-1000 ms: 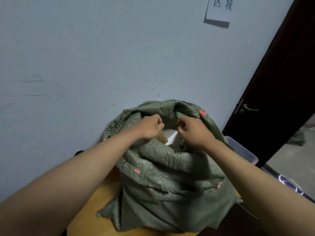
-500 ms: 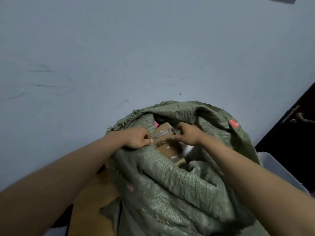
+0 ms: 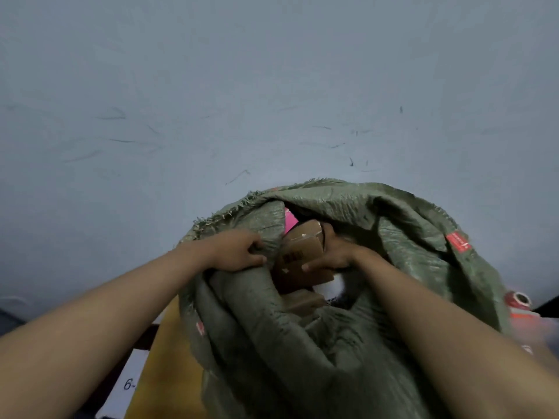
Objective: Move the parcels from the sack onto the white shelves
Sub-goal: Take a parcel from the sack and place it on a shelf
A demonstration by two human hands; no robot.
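The small brown cardboard parcel sits in the mouth of the green woven sack. The right hand wraps its far edge; the left hand bunches the sack's rim. It looks stiff and light, best gripped across opposite edges.

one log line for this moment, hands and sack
left hand: grips sack rim | right hand: holds brown box in sack mouth | shelves: not in view
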